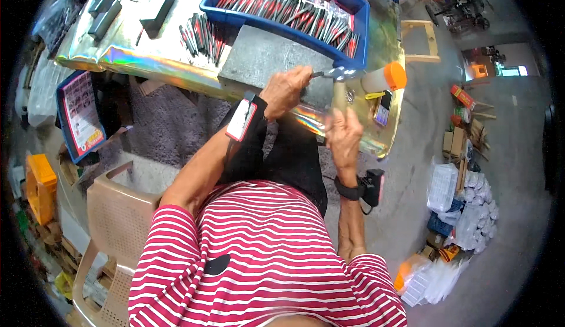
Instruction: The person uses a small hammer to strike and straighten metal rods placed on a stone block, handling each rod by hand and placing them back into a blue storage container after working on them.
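Observation:
My left hand is closed above the right edge of a grey slab. From its fingers a small dark tool sticks out to the right; its kind is not clear. My right hand is wrapped round the pale wooden handle of a hammer, slightly blurred. The hammer's metal head is right by the small tool's end; whether they touch I cannot tell. Beyond the slab, a blue bin holds many red-and-black handled tools. More such tools lie in a pile left of the slab.
An orange-lidded container and a phone occupy the right end of the shiny-covered table. Black boxes stand at its left. A beige plastic chair is at lower left. Cartons and bags lie on the floor at right.

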A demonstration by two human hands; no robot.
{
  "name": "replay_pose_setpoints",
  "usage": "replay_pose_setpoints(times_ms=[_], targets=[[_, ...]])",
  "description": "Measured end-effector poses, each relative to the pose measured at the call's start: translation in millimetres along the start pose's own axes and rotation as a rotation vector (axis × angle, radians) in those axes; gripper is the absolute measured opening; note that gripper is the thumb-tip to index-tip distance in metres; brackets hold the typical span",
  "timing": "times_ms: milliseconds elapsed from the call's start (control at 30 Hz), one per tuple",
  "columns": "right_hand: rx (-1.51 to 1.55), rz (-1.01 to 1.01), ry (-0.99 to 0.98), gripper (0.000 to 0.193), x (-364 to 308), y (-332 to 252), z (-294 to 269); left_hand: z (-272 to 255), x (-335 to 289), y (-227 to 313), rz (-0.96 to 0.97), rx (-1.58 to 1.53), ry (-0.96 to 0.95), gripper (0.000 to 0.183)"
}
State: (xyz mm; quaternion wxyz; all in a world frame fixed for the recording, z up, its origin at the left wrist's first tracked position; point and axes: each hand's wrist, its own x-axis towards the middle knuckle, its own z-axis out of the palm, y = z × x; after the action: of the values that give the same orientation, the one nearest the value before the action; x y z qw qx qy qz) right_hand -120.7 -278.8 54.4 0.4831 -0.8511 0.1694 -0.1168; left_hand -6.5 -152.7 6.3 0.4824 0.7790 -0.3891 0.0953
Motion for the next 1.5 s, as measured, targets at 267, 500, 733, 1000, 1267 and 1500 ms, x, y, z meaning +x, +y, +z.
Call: replay_pose_setpoints(times_ms=[267, 500, 733, 1000, 1267, 1500], targets=[[0.408, 0.221, -0.069, 0.040, -4, 21, 35, -5, 7, -1, -0.116, -0.062, 0.034, 0.012], [0.309, 0.185, -0.112, 0.050, -7, 33, 33, -33, 53, -20, -0.228, -0.099, 0.228, 0.014], [0.288, 0.181, -0.139, 0.048, -7, 32, 24, -72, 96, -91, -0.340, 0.328, 0.187, 0.024], [0.004, -0.035, -0.053, 0.039, -2, 55, 17, -74, 114, -142, -0.473, 0.572, -0.020, 0.027], [0.219, 0.158, 0.111, 0.024, 22, 77, -11, -60, 108, -224, -0.115, 0.643, -0.073, 0.019], [-0.006, 0.145, 0.292, 0.017, 63, 140, -13, -77, 103, -186, -0.244, 0.566, 0.006, 0.022]])
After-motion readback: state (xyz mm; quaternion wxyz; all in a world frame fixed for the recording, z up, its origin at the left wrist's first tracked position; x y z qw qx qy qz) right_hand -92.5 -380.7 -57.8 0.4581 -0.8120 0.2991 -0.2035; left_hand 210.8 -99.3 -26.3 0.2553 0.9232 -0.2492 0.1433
